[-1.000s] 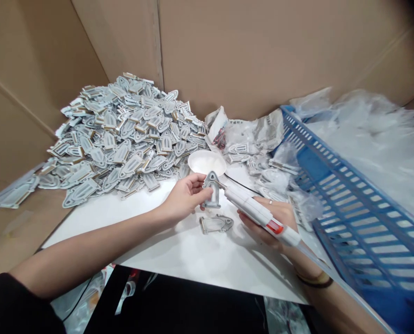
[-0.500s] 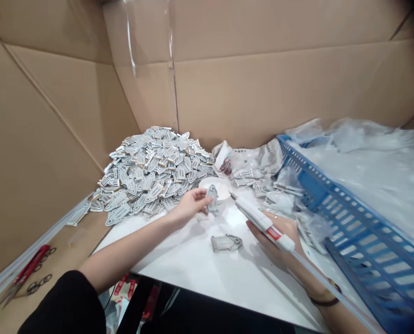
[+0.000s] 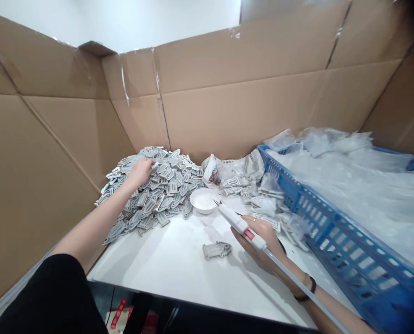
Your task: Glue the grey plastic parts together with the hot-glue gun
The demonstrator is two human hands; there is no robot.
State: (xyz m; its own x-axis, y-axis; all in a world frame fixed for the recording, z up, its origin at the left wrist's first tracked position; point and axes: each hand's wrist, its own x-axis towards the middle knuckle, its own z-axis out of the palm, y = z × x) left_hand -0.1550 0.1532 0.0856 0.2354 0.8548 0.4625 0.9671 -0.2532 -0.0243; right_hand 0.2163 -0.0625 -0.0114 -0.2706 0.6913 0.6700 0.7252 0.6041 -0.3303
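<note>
My left hand reaches over a big heap of flat grey arch-shaped pieces, its fingers pinched together. A pale edge shows at the fingertips; I cannot make out what it belongs to. In my right hand is a white pen-shaped tool with a pointed metal tip, a red label and a clear hose running back along the forearm. Its tip points at the edge of a small white dish. One grey arch-shaped piece lies alone on the white table, left of my right hand.
A blue plastic crate full of clear plastic bags stands on the right. Bagged grey pieces and crumpled printed paper lie between crate and heap. Cardboard walls enclose the back and left.
My left hand has moved from beside the dish, where it held a grey piece, up and left onto the heap. My right hand still holds the tool. The view has tilted upward.
</note>
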